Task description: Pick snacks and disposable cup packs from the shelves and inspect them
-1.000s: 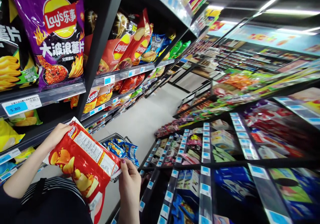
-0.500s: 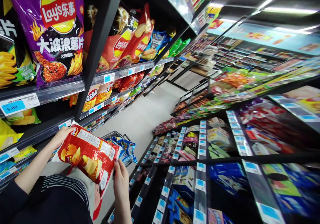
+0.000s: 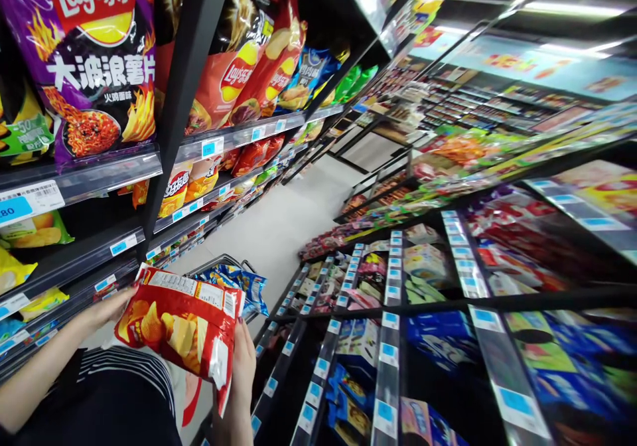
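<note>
The left hand [image 3: 112, 303] pinches the upper left corner of a red bag of potato chips [image 3: 174, 320] in a supermarket aisle, its fingertips partly hidden at the edge. Above that hand, a purple bag of Lay's chips [image 3: 102, 74] stands on a shelf [image 3: 114, 170]. The red bag, off the shelf and outside the cart, tilts between both hands with its printed panel and barcode facing up, a placement that occupies both hands and leaves the panel exposed to view. Just beyond it, blue snack packets [image 3: 253, 290] sit in a shopping cart [image 3: 223, 258]. The right hand [image 3: 242, 360] grips the bag's right edge, thumb on the near side, other fingers largely out of sight; the lower right corner hangs beside the wrist. Farther right, past the pale floor [image 3: 273, 214], packaged goods fill a rack [image 3: 497, 346], many blurred.
</note>
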Action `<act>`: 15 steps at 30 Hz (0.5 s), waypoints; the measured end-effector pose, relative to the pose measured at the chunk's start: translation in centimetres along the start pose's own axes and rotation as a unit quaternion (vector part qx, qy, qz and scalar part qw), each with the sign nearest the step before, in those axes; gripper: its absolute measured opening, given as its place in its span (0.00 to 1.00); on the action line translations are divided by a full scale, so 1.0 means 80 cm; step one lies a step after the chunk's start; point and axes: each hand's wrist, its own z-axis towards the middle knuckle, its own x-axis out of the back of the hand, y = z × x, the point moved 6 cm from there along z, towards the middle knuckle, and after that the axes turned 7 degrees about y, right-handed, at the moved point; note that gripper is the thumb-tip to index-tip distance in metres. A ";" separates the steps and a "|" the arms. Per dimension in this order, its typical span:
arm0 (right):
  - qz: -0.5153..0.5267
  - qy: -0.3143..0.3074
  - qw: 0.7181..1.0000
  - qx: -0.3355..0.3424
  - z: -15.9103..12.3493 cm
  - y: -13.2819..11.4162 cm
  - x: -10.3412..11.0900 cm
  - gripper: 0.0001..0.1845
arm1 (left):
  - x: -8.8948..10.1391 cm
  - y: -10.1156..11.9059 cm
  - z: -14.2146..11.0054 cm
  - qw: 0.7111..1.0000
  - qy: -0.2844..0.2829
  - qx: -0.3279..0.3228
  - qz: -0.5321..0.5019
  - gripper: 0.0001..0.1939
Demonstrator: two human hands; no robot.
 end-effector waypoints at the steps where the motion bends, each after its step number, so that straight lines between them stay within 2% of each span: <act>1: -0.008 -0.012 1.000 0.015 0.001 0.000 -0.002 0.32 | 0.000 -0.013 -0.011 1.000 -0.012 0.024 -0.006 0.30; 3: -0.020 -0.025 0.999 0.031 0.000 0.000 -0.006 0.32 | 0.003 -0.034 -0.029 0.998 -0.017 0.063 -0.015 0.29; 6: -0.010 -0.036 0.999 0.001 -0.005 0.007 -0.012 0.31 | 0.017 -0.046 -0.039 0.997 0.025 0.069 -0.027 0.24; 8: 0.026 -0.068 0.997 -0.022 -0.011 0.013 -0.021 0.31 | 0.026 -0.046 -0.036 0.996 0.058 0.057 -0.038 0.24; 12: 0.068 -0.184 0.979 -0.050 -0.023 0.030 -0.041 0.28 | 0.046 -0.038 -0.029 0.992 0.102 0.032 -0.071 0.26; 15: 0.079 -0.218 0.970 -0.072 -0.027 0.041 -0.044 0.26 | 0.067 -0.029 -0.029 0.987 0.131 0.023 -0.090 0.25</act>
